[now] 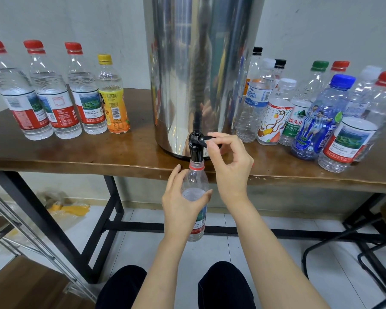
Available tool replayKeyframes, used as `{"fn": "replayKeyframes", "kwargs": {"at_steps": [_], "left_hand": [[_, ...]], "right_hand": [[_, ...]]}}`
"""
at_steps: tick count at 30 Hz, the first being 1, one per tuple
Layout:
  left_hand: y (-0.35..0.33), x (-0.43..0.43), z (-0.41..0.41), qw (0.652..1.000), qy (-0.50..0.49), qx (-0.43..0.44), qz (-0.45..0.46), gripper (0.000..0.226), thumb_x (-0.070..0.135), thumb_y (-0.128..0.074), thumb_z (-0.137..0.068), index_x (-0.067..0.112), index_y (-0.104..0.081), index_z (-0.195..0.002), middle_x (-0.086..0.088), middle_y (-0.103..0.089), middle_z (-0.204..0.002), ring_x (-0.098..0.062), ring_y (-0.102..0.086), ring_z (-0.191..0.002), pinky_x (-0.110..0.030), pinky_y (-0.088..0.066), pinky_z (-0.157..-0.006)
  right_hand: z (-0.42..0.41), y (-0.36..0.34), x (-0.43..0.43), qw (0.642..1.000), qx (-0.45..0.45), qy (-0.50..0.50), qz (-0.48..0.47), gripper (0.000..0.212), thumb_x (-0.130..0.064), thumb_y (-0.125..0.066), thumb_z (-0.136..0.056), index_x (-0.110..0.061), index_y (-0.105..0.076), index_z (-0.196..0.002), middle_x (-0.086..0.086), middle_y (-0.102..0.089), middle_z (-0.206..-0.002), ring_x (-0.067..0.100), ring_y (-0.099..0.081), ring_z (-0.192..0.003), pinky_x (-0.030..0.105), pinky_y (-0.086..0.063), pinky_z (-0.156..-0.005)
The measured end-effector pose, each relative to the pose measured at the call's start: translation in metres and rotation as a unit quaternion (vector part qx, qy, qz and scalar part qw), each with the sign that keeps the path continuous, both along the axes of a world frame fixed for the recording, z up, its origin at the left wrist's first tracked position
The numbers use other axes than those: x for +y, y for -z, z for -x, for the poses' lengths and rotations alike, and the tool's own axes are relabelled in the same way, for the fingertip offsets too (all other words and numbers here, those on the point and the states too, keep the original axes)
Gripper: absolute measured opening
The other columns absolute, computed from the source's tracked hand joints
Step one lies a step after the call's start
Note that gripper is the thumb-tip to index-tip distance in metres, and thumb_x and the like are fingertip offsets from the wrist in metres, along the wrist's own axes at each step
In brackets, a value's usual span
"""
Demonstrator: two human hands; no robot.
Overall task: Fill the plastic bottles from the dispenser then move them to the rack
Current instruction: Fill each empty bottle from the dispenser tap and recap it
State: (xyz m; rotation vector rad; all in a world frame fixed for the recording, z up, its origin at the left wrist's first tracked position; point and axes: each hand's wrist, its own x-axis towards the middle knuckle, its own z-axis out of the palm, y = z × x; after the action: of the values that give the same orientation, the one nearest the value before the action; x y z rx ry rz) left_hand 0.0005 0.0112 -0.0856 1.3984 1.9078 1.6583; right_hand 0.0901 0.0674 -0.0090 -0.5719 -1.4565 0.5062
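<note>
A person's left hand (pixel 181 208) wraps its fingers round an uncapped plastic bottle (pixel 195 179), held just off the table's (pixel 76 152) front edge with its mouth under the black tap (pixel 196 150) of the steel dispenser (pixel 198 74). The right hand (pixel 230 168) pinches the tap lever (pixel 207 139) between thumb and fingertips. A centred, upright neck and a timely release look key to avoiding spills.
</note>
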Motion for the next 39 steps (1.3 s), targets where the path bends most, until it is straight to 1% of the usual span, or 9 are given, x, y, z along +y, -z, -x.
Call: {"fn": "replayKeyframes", "kwargs": {"at_steps": [7, 9, 12, 15, 21, 27, 32, 36, 39], "left_hand": [[-0.0019, -0.0005, -0.0005, 1.000, 0.002, 0.001, 0.005, 0.076, 0.036, -0.087, -0.069, 0.020, -0.054, -0.136, 0.008, -0.040, -0.153, 0.002, -0.034, -0.130, -0.022, -0.030, -0.105], [-0.0025, -0.0008, -0.0004, 1.000, 0.002, 0.000, 0.006, 0.076, 0.036, -0.087, -0.069, 0.020, -0.054, -0.136, 0.008, -0.040, -0.153, 0.003, -0.033, -0.130, -0.022, -0.030, -0.105], [-0.0027, -0.0011, -0.0001, 1.000, 0.001, 0.000, 0.006, 0.076, 0.036, -0.087, -0.069, 0.019, -0.054, -0.136, 0.007, -0.041, -0.152, -0.002, -0.037, -0.133, -0.021, -0.030, -0.105], [-0.0036, -0.0016, -0.0003, 1.000, 0.002, -0.002, 0.009, 0.077, 0.036, -0.087, -0.069, 0.019, -0.054, -0.136, 0.007, -0.041, -0.153, -0.006, -0.038, -0.135, -0.021, -0.030, -0.105], [-0.0042, -0.0020, -0.0008, 1.000, 0.004, -0.004, 0.008, 0.076, 0.036, -0.086, -0.069, 0.020, -0.054, -0.136, 0.008, -0.041, -0.152, -0.001, -0.036, -0.132, -0.020, -0.030, -0.104], [-0.0051, -0.0019, -0.0011, 1.000, 0.003, -0.005, 0.013, 0.077, 0.035, -0.087, -0.069, 0.019, -0.053, -0.137, 0.007, -0.040, -0.153, -0.009, -0.039, -0.137, -0.024, -0.032, -0.106], [-0.0039, -0.0014, -0.0009, 1.000, 0.003, -0.006, 0.010, 0.076, 0.035, -0.087, -0.069, 0.020, -0.053, -0.136, 0.008, -0.040, -0.153, -0.007, -0.038, -0.136, -0.021, -0.031, -0.105], [-0.0035, -0.0015, -0.0005, 1.000, 0.003, -0.005, 0.007, 0.076, 0.034, -0.087, -0.069, 0.019, -0.054, -0.136, 0.008, -0.041, -0.152, -0.005, -0.038, -0.135, -0.020, -0.030, -0.105], [-0.0031, -0.0015, -0.0004, 1.000, 0.002, -0.004, 0.001, 0.076, 0.034, -0.087, -0.068, 0.018, -0.055, -0.135, 0.008, -0.041, -0.152, -0.003, -0.038, -0.133, -0.017, -0.030, -0.104]], "right_hand": [[0.0005, 0.0011, 0.0009, 1.000, -0.002, 0.002, 0.003, 0.008, -0.026, -0.064, -0.089, -0.018, -0.066, -0.088, -0.004, -0.071, -0.101, 0.018, -0.065, -0.093, 0.021, -0.047, -0.077], [0.0005, 0.0010, 0.0011, 1.000, 0.001, 0.003, 0.003, 0.008, -0.026, -0.064, -0.089, -0.018, -0.066, -0.087, -0.004, -0.071, -0.100, 0.018, -0.065, -0.093, 0.020, -0.047, -0.078], [0.0005, 0.0006, 0.0008, 1.000, 0.001, 0.004, 0.002, 0.008, -0.026, -0.064, -0.089, -0.018, -0.066, -0.087, -0.004, -0.071, -0.099, 0.016, -0.065, -0.095, 0.017, -0.045, -0.079], [0.0004, 0.0007, 0.0005, 1.000, 0.000, 0.004, 0.003, 0.008, -0.027, -0.064, -0.089, -0.019, -0.066, -0.087, -0.005, -0.071, -0.099, 0.015, -0.065, -0.095, 0.019, -0.046, -0.079], [0.0006, 0.0006, 0.0005, 1.000, 0.004, 0.001, 0.001, 0.006, -0.025, -0.064, -0.089, -0.019, -0.066, -0.087, -0.007, -0.070, -0.099, 0.015, -0.065, -0.095, 0.019, -0.047, -0.078], [0.0005, 0.0008, 0.0008, 1.000, 0.002, 0.002, 0.004, 0.007, -0.027, -0.064, -0.089, -0.020, -0.066, -0.088, -0.009, -0.070, -0.099, 0.013, -0.065, -0.096, 0.019, -0.047, -0.078], [0.0005, 0.0008, 0.0010, 1.000, 0.000, 0.005, 0.003, 0.007, -0.028, -0.064, -0.089, -0.021, -0.066, -0.088, -0.012, -0.069, -0.099, 0.013, -0.065, -0.095, 0.020, -0.048, -0.078], [0.0004, 0.0013, 0.0012, 1.000, -0.002, 0.008, 0.001, 0.008, -0.028, -0.064, -0.089, -0.020, -0.066, -0.088, -0.008, -0.070, -0.099, 0.014, -0.065, -0.096, 0.021, -0.048, -0.079], [0.0006, 0.0014, 0.0012, 1.000, -0.001, 0.007, 0.002, 0.007, -0.028, -0.064, -0.089, -0.021, -0.066, -0.088, -0.008, -0.071, -0.100, 0.016, -0.065, -0.093, 0.021, -0.048, -0.077]]}}
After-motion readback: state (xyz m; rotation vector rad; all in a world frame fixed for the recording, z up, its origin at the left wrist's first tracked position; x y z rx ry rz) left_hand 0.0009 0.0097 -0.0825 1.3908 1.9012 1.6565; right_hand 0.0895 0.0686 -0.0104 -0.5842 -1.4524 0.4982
